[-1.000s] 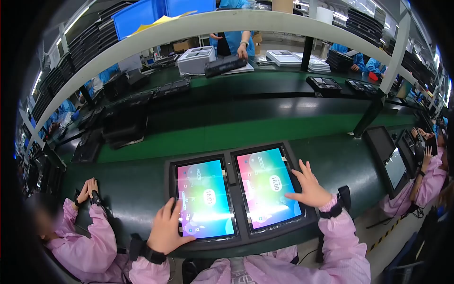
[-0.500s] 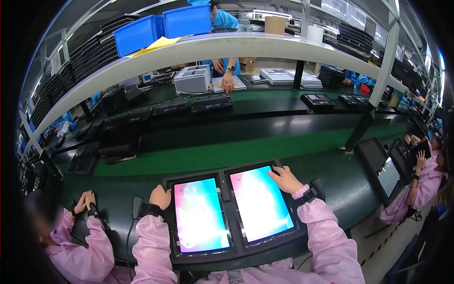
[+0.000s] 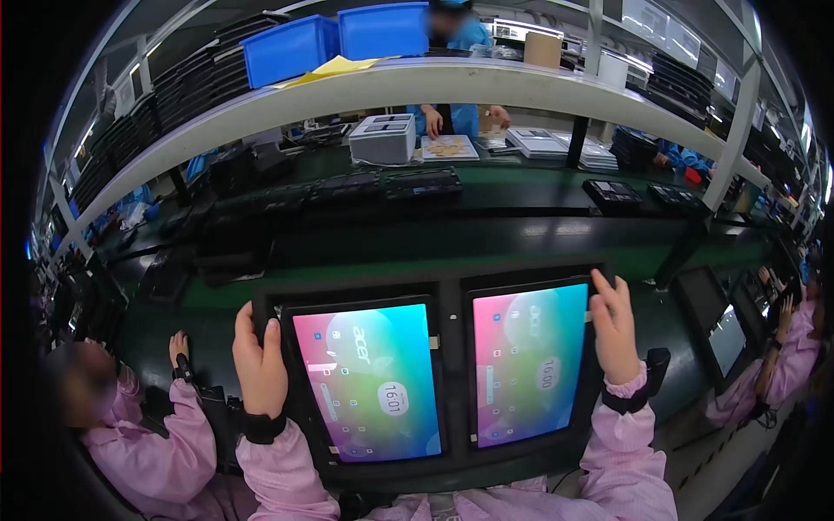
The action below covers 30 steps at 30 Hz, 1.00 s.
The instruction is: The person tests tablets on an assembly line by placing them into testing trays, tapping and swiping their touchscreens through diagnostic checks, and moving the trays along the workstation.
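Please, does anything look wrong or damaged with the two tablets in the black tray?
One oddity: in the black tray, the left tablet shows 16:01, while the right tablet shows 16:00, so their clocks disagree. I see no crack or spill on either lit screen.

The left tablet (image 3: 365, 382) shows the brand name "acer" and the time "16:01", both turned sideways. The right tablet (image 3: 521, 373) bears a sideways "acer" too, with "16:00". Lettering by the small icons (image 3: 345, 372) is too tiny to read.
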Each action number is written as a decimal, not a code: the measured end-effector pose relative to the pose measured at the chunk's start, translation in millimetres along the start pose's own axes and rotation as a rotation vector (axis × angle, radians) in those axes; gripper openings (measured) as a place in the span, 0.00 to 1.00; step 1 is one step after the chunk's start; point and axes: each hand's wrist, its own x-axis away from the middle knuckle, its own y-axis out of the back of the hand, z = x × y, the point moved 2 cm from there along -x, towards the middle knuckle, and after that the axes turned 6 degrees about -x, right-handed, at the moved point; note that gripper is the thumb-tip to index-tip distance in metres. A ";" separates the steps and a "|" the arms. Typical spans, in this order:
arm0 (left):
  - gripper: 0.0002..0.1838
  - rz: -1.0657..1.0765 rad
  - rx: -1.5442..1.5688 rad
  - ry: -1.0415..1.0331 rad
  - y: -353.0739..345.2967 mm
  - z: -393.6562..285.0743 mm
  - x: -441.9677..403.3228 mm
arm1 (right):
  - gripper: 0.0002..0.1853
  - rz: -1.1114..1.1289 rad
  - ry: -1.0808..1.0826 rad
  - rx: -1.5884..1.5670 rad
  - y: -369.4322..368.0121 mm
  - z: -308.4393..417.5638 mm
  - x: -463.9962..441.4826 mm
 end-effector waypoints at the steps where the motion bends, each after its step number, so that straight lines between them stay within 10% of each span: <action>1: 0.17 -0.002 0.011 -0.007 3.4 -5.5 -1.7 | 0.25 -0.010 -0.006 -0.037 4.3 0.4 0.6; 30: 0.14 0.002 0.130 -0.028 2.6 20.0 -25.0 | 0.37 0.002 0.116 -0.119 -9.9 11.5 -29.7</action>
